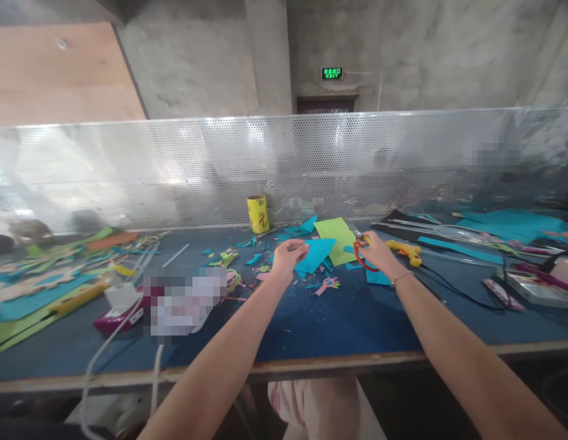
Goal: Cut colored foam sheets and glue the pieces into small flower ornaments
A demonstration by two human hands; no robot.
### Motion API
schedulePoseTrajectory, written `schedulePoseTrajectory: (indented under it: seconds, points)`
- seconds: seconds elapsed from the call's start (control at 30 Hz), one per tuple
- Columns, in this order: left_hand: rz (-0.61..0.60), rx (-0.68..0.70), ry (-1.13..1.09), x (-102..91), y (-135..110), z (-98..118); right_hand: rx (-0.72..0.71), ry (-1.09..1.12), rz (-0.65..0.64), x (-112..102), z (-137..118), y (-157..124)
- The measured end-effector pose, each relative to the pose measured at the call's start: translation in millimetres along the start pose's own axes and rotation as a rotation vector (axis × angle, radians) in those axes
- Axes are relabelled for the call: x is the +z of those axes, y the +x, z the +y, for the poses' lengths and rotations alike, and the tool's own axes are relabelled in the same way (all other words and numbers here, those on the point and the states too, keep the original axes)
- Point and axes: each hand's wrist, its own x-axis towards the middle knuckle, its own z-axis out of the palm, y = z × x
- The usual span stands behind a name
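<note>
My left hand (289, 255) is closed on a piece of blue paper (319, 252) and holds it above the table. In my right hand (376, 250) is a pair of scissors (359, 255) with orange-red handles, its blades pointing up and away from me. Behind the blue paper lies a sheet of lime-green paper (337, 233). Blue offcuts and a small pink paper cutout (328, 285) lie on the table below my hands. Whether the scissor blades are apart is too small to tell.
A yellow glue gun (405, 250) with a black cord lies right of my right hand. A yellow roll (258, 214) stands by the perforated metal screen (196, 171). To the left are a purple power strip (123, 315) and coloured sheets; blue sheets (517, 223) lie far right.
</note>
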Motion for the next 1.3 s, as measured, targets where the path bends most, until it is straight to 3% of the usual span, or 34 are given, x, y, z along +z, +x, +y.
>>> schedulePoseTrajectory:
  seconds: [0.17,0.4,0.5,0.67,0.83,0.9,1.0,1.03,1.17,1.3]
  points:
    - [-0.035,0.003,0.080,-2.2,1.9,-0.9,0.063,-0.108,0.164,-18.2,20.2,13.1]
    - [-0.068,0.052,0.204,-4.4,2.0,-3.5,0.217,-0.424,0.103,-40.4,56.0,19.7]
    - [-0.084,0.064,0.246,-4.9,0.5,-4.5,0.249,-0.489,0.019,-36.3,58.1,17.9]
    - [-0.117,0.068,0.279,-5.8,1.8,-5.7,0.070,-0.417,-0.100,-16.8,41.8,15.5]
    - [-0.060,0.086,0.335,-5.2,2.9,-5.8,0.046,-0.464,-0.148,-10.0,44.0,11.5]
    - [-0.050,0.076,0.381,-4.8,2.5,-6.5,0.065,-0.454,-0.099,-13.1,42.9,10.6]
    - [-0.085,0.073,0.424,-3.1,1.3,-8.0,0.016,-0.264,0.003,-15.6,25.9,7.7]
    - [-0.103,0.077,0.429,-2.1,0.7,-8.3,-0.045,-0.135,-0.015,-14.3,16.3,5.4]
    - [-0.191,0.074,0.420,3.1,-3.2,-8.3,-0.271,0.404,-0.324,2.5,-24.7,-11.4]
    - [-0.270,0.073,0.408,5.7,-6.3,-9.0,-0.338,0.536,-0.471,19.2,-43.5,-25.2]
